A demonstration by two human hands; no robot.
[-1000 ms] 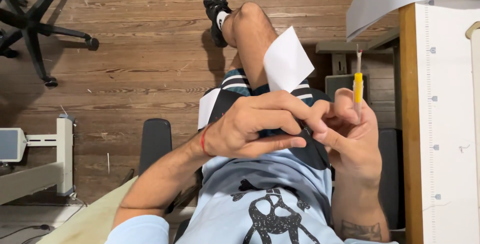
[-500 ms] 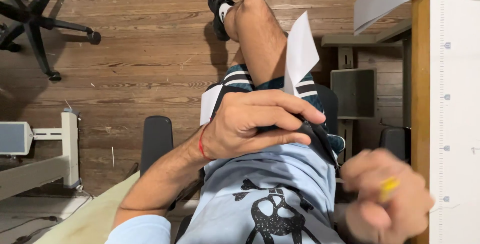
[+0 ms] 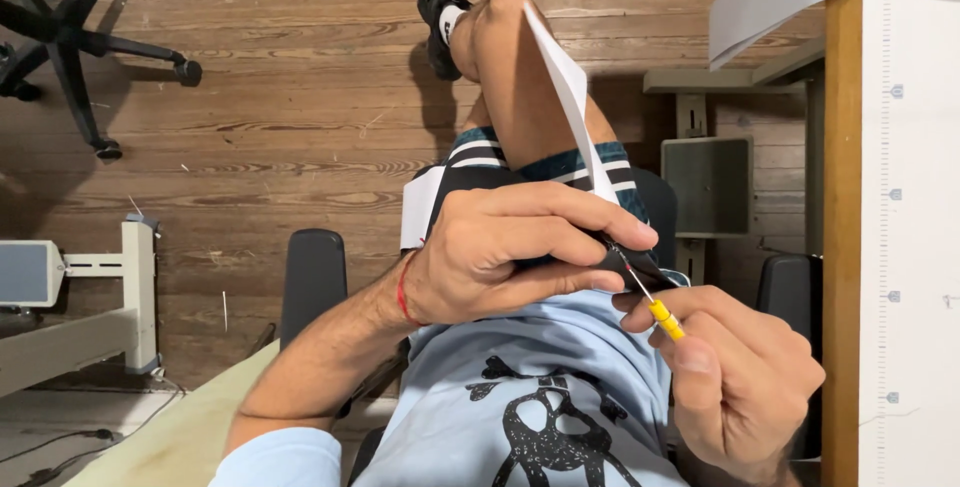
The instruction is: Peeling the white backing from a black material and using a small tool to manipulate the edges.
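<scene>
While the fingers [image 3: 560,222] of the left hand [image 3: 500,252] curl shut over a small dark object [image 3: 625,265] held above the lap, those of the right hand [image 3: 735,382] are pinched closed round a slim yellow-handled tool [image 3: 662,317], its thin metal tip set against that object. It looks like fine prying or poking work at the object's edge, and the next move seems to call for a steady grip and light pressure so the tip does not slip. A white sheet of paper [image 3: 565,87] stands up from the left hand's grasp, against the raised knee. Farther out, the tabletop [image 3: 915,247] at the right carries a pale surface with small grey ruler-like marks along a wooden edge; no packages show.
</scene>
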